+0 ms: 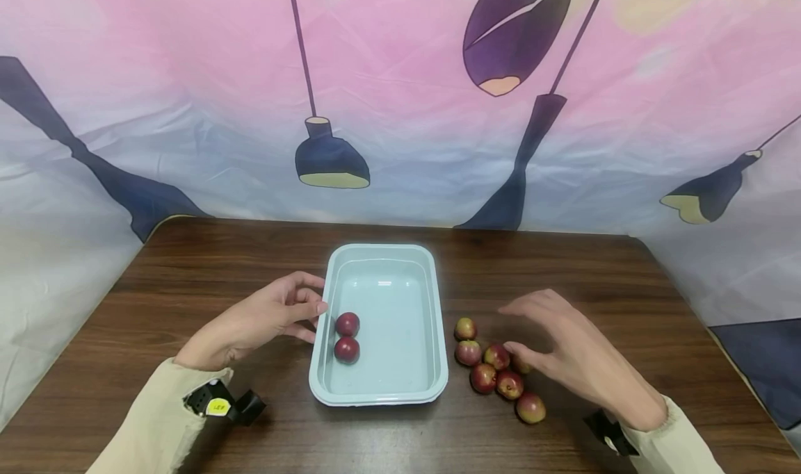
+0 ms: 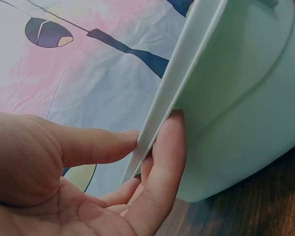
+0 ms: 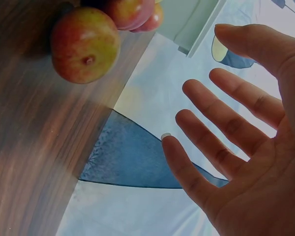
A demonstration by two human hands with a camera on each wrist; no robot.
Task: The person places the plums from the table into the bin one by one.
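Note:
A pale blue rectangular tray (image 1: 400, 383) stands on the table, with two dark red plums (image 1: 347, 324) touching each other at its left side. My left hand (image 1: 269, 317) pinches the tray's left rim, thumb on the outer edge and fingers beneath the lip, as the left wrist view shows. To the right of the tray lies a loose cluster of several red and yellow-green plums (image 1: 484, 378). Over the far right side of that cluster hovers my right hand (image 1: 572, 349), fingers spread and holding nothing. One plum is partly hidden behind its thumb. The right wrist view shows a plum (image 3: 86, 44) apart from the palm.
The dark wooden table (image 1: 250, 404) ends at a patterned cloth backdrop (image 1: 400, 99) behind and at both sides. Each wrist wears a small black camera on a strap, such as the left wrist camera (image 1: 247, 406).

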